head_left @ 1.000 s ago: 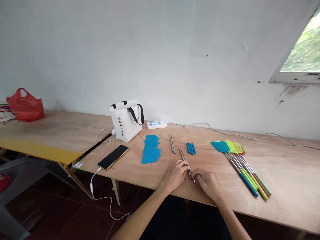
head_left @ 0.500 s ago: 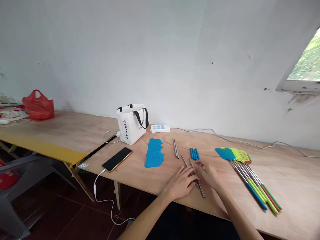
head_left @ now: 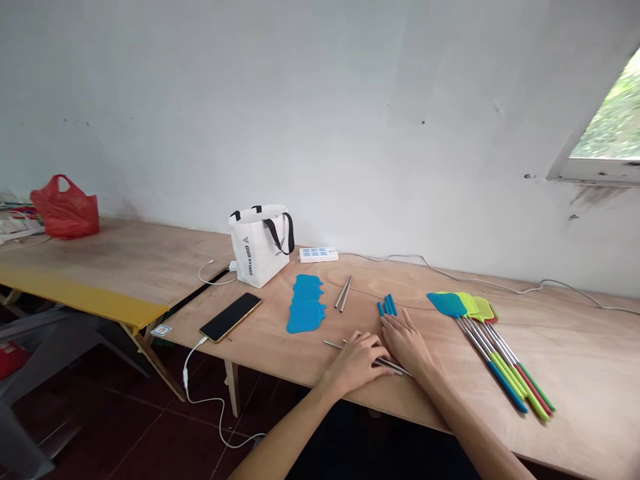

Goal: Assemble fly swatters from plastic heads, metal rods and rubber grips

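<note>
My left hand lies palm down on two thin metal rods near the front edge of the plywood table, fingers curled over them. My right hand lies flat beside it with fingers stretched toward the small blue grip sleeves, its palm over the rods' right end. A second pair of metal rods lies farther back, beside a stack of blue swatter heads. Several finished fly swatters with blue, green and red handles lie to the right.
A white tote bag, a power strip with its cord and a charging phone lie at the back left. A yellow-edged table with a red plastic bag adjoins on the left. A window is upper right.
The rods under my hands have turned from pointing away to lying almost crosswise. My right hand has opened flat toward the blue sleeves. The far rod pair now lies slanted.
</note>
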The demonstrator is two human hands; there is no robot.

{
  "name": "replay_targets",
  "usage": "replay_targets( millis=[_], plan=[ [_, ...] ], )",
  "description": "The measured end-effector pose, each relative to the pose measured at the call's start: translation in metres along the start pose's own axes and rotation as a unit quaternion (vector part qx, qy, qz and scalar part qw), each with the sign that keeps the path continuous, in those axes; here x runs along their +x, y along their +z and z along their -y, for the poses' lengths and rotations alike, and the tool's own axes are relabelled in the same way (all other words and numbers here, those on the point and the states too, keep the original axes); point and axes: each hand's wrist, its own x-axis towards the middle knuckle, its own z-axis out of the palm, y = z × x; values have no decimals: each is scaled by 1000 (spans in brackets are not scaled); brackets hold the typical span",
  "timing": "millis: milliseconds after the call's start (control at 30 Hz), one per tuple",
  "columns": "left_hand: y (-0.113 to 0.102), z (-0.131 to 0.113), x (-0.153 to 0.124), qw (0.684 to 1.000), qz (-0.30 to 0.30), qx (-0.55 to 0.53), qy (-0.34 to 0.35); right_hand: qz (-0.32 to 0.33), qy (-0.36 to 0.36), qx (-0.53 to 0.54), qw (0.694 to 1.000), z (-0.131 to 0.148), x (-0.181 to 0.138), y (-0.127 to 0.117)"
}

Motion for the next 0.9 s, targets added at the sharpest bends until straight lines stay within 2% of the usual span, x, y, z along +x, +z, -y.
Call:
replay_targets(
  millis=[167,267,433,533,633,700,733,800,867,900],
  plan=[
    [-33,28,-7,999,31,-23,-17,-31,6,41,999,-12,-38,-2],
    [-56,55,-18,995,44,-16,-93,-45,18,59,997,-16,-48,-1],
    [-69,94,-34,956,88,35,-279,-39,13,35,999,-15,-34,-1],
    [-73,103,-37,941,115,55,-314,-27,8,24,999,-13,-20,-5],
    [-83,94,-38,939,93,72,-322,-17,3,16,1000,-10,-11,-9],
    [-88,76,-39,951,65,60,-297,-18,6,17,1000,-8,-8,-12],
    [-88,64,-40,964,58,47,-255,-19,9,18,1000,-7,-8,-13],
    [-79,36,-44,990,86,23,-107,-18,14,20,1000,-5,-8,-16],
    [-60,9,-48,995,100,23,19,-16,16,21,1000,-4,-8,-18],
    [-49,-1,-50,993,100,24,61,-14,16,22,1000,-3,-8,-19]
  ],
)
